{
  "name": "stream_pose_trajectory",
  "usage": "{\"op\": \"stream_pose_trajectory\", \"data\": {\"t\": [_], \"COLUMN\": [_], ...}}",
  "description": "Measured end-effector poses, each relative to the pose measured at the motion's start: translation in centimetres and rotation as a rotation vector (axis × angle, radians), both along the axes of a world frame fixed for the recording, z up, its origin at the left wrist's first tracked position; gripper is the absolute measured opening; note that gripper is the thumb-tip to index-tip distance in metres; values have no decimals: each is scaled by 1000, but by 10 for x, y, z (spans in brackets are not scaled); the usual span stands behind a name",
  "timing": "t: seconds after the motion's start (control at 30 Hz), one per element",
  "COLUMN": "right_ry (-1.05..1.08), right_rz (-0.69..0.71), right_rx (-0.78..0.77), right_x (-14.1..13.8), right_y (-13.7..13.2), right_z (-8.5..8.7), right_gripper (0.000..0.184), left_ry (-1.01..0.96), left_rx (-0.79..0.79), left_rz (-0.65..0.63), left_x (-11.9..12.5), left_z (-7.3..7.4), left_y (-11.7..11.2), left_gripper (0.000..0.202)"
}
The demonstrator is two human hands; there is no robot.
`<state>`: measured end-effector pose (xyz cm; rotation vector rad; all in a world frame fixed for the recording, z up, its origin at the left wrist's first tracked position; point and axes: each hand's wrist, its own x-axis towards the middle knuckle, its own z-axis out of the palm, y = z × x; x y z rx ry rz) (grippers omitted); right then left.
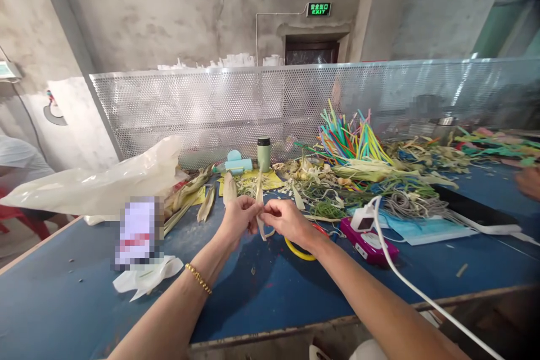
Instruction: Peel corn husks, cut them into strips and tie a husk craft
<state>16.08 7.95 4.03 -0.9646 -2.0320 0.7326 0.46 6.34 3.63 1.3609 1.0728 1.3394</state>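
Observation:
Both my hands meet over the blue table [76,298], pinching one pale dried leaf strip [259,194] that stands upright between them and curls down below the fingers. My left hand [238,215], with a gold bracelet on the wrist, grips the strip from the left. My right hand [284,219] pinches it from the right. A yellow-handled tool [298,252] lies on the table just under my right wrist. More pale leaf strips [206,208] lie beyond my left hand.
A plastic bag [105,183] and crumpled tissue [147,277] lie at left. A green cup [264,153] stands by the perforated metal screen [253,101]. Coloured strips [350,140], a magenta device [369,243] with white cable, and a dark phone [475,208] lie right. Another person's hand [529,181] shows far right.

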Motion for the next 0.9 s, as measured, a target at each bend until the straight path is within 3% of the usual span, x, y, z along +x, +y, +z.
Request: {"op": "stream_pose_trajectory", "data": {"t": [0.2, 0.5, 0.67, 0.9], "right_ry": [106, -18, -64, -84], "right_rz": [-63, -190, -239, -249], "right_rx": [-36, 76, 115, 142], "right_x": [-2, -5, -5, -7], "right_y": [1, -4, -3, -2], "right_z": [-5, -1, -3, -4], "right_gripper": [23, 13, 16, 13], "left_ry": [47, 254, 408, 364], "left_rx": [-44, 63, 131, 95], "left_rz": [-124, -51, 75, 32], "left_x": [-6, -5, -3, -2], "left_z": [6, -2, -3, -2], "left_y": [-3, 3, 1, 1], "left_gripper": [20, 5, 7, 8]}}
